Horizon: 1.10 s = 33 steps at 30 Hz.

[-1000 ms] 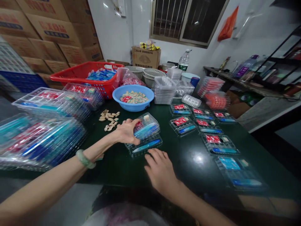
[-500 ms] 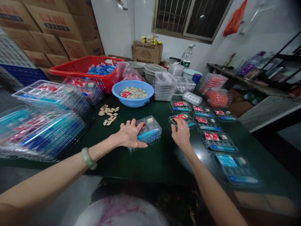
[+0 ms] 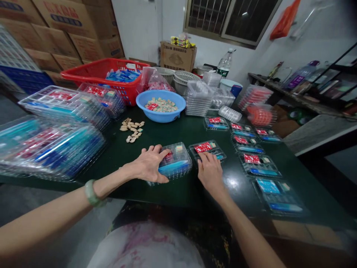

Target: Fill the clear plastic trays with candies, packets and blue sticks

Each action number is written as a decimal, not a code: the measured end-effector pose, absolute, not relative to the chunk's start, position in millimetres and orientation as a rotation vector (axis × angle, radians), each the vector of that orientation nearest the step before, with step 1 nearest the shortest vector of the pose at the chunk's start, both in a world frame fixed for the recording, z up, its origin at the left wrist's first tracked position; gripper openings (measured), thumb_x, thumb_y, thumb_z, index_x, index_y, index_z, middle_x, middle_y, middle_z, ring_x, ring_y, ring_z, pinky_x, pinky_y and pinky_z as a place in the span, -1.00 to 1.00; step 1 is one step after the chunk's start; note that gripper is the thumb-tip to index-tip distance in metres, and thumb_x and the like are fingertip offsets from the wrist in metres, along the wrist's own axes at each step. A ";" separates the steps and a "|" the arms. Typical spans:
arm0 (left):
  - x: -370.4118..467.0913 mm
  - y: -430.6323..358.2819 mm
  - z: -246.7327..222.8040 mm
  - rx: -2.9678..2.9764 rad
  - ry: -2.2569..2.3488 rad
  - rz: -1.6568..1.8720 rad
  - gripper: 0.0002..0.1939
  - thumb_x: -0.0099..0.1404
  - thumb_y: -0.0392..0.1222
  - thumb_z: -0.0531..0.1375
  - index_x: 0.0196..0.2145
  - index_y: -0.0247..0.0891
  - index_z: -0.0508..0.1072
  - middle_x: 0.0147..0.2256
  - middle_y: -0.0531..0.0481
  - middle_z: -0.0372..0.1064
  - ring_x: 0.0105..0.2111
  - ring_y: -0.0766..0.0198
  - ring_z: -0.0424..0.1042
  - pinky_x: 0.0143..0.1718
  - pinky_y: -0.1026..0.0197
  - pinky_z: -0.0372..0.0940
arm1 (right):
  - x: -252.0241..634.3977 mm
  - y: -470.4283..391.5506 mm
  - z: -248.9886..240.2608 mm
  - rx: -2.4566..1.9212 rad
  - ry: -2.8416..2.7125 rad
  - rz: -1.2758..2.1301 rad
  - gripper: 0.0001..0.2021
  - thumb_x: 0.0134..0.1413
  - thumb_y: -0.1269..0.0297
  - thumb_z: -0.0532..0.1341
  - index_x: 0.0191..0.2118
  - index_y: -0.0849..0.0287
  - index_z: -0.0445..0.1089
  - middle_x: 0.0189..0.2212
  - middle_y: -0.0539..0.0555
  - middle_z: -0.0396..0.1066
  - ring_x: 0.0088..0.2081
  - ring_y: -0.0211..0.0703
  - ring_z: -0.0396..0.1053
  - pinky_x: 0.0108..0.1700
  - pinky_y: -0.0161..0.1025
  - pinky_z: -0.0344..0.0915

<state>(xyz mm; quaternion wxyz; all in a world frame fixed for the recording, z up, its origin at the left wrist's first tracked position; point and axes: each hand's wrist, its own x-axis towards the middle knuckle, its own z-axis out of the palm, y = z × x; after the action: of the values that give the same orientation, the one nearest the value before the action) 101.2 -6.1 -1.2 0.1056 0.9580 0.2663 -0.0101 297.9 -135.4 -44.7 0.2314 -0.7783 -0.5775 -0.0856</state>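
My left hand [image 3: 149, 163] spans the left end of a small stack of clear plastic trays [image 3: 178, 169], thumb at the front and fingers over the top. A blue pen, a red packet and a small pale block show in the top tray. Just to the right, my right hand [image 3: 210, 173] has its fingers curled on the near edge of a single clear plastic tray [image 3: 214, 149] with a red patterned packet in it. Its thumb and fingertips are partly hidden. A narrow gap separates this tray from the stack.
More filled trays [image 3: 260, 164] lie along the right. Tall stacks of filled trays [image 3: 64, 149] stand at left. Behind are loose peanut-shaped pieces [image 3: 132, 128], a blue basin [image 3: 160, 117] of small blocks, a red basket [image 3: 92, 72] and nested empty trays [image 3: 197, 102].
My right hand has drawn the single tray left and toward me, close to the stack. My left hand stays on the stack. The view has shifted slightly.
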 end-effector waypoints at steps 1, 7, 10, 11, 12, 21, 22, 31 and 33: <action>95.3 -9.0 -0.4 2.806 0.781 -0.021 -0.01 -0.22 0.33 0.19 0.13 -0.19 0.11 0.00 -0.31 0.09 -0.08 -0.19 0.15 -0.15 -0.15 0.10 | 290.1 -137.2 -40.8 -2.044 -1.551 -0.147 -0.70 0.16 0.34 -0.04 -0.04 0.24 0.29 -0.10 0.21 0.30 -0.08 0.03 0.20 -0.06 -0.04 0.13; 60.2 -20.4 5.0 2.227 0.965 0.342 -0.10 -0.03 0.23 0.18 0.20 -0.09 -0.05 0.19 -0.19 -0.11 0.16 -0.11 -0.09 0.06 -0.15 -0.04 | 254.8 -139.8 -29.8 -1.781 -1.375 0.398 -0.62 0.21 0.16 -0.08 0.04 0.21 0.21 -0.07 0.18 0.33 -0.05 -0.01 0.27 -0.05 -0.07 0.21; 50.4 -27.9 -1.0 1.663 1.166 0.532 -0.25 0.11 0.14 0.12 0.17 -0.25 0.03 0.15 -0.23 0.01 0.10 0.01 0.09 0.03 0.02 0.11 | 243.3 -138.1 -31.5 -1.789 -1.354 0.507 -0.57 0.20 0.14 -0.08 0.12 0.24 0.11 -0.04 0.21 0.30 -0.03 0.02 0.27 -0.03 -0.04 0.20; 49.3 -30.8 -4.0 1.535 1.193 0.550 -0.25 0.10 0.11 0.15 0.15 -0.29 0.05 0.14 -0.25 0.04 0.08 0.03 0.13 0.01 0.06 0.14 | 240.7 -137.2 -32.2 -1.782 -1.343 0.521 -0.55 0.20 0.13 -0.08 0.13 0.25 0.08 -0.02 0.22 0.29 -0.02 0.02 0.26 -0.02 -0.04 0.19; 49.0 -33.7 -7.2 1.448 1.200 0.562 -0.24 0.07 0.07 0.20 0.14 -0.31 0.06 0.12 -0.26 0.07 0.07 0.04 0.15 -0.01 0.10 0.17 | 238.6 -136.2 -32.9 -1.768 -1.328 0.530 -0.54 0.20 0.13 -0.08 0.14 0.26 0.07 0.00 0.23 0.27 0.00 0.02 0.24 0.00 -0.05 0.18; 48.8 -52.1 -15.5 0.995 1.109 0.726 -0.48 -0.03 -0.21 0.33 -0.09 -0.19 0.31 -0.25 -0.05 0.40 -0.35 0.21 0.43 -0.43 0.24 0.36 | 236.7 -137.9 -42.8 -1.697 -1.139 0.572 -0.56 0.20 0.12 -0.07 0.12 0.22 0.12 0.03 0.18 0.25 0.03 -0.01 0.22 0.04 -0.06 0.16; 48.2 -55.1 -13.7 0.976 1.103 0.727 -0.49 -0.03 -0.22 0.33 -0.09 -0.18 0.31 -0.27 -0.04 0.41 -0.37 0.22 0.43 -0.44 0.24 0.36 | 236.6 -140.6 -43.0 -1.698 -1.128 0.575 -0.56 0.20 0.12 -0.07 0.12 0.21 0.13 0.02 0.17 0.26 0.02 -0.02 0.23 0.04 -0.07 0.17; 94.1 -61.5 23.0 1.036 0.973 0.809 -0.51 -0.07 -0.26 0.34 -0.14 -0.21 0.36 -0.33 -0.04 0.44 -0.37 0.16 0.44 -0.47 0.25 0.34 | 275.9 -158.3 1.1 -1.636 -1.126 0.383 -0.59 0.18 0.12 -0.03 0.09 0.17 0.17 0.01 0.14 0.26 0.03 -0.04 0.21 0.04 -0.07 0.16; 122.2 -52.2 30.3 1.064 0.882 0.825 -0.53 -0.09 -0.26 0.34 -0.17 -0.25 0.36 -0.31 -0.08 0.44 -0.35 0.13 0.44 -0.45 0.21 0.34 | 304.7 -149.8 13.2 -1.643 -1.113 0.291 -0.60 0.17 0.11 -0.02 0.06 0.19 0.21 -0.02 0.15 0.28 0.01 -0.02 0.22 0.04 -0.04 0.15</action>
<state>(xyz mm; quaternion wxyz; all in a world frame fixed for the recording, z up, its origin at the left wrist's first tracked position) 122.2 -52.2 30.3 0.6933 0.4765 0.3948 0.3692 304.7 -149.8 13.2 0.5380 -0.6905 -0.4677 0.1224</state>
